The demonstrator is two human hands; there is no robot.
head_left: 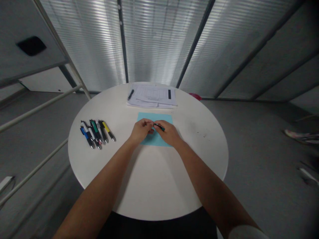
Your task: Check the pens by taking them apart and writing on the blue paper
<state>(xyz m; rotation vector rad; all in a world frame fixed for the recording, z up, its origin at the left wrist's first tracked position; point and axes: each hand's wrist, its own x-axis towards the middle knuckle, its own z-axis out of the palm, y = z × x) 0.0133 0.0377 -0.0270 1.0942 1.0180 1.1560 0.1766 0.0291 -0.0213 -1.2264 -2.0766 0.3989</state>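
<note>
A green and black pen [159, 126] is in my right hand [169, 132], pinched between thumb and fingers above a light blue sheet [157, 142]. At the pen's dark left end, the fingertips of my left hand [141, 131] are closed and meet it. Whether a small separate part sits in those left fingers is too fine to make out. To the left on the white round table [154, 182] lies a bunch of several pens, among them a blue pen [87, 137], a green pen [95, 129] and a yellow pen [109, 130].
A stack of printed papers [152, 96] lies at the table's far edge, with a black pen [131, 95] on it. Small dark specks [204, 135] dot the tabletop at right. White metal rails [40, 109] stand at left. Part of a shoe [301, 135] shows at far right.
</note>
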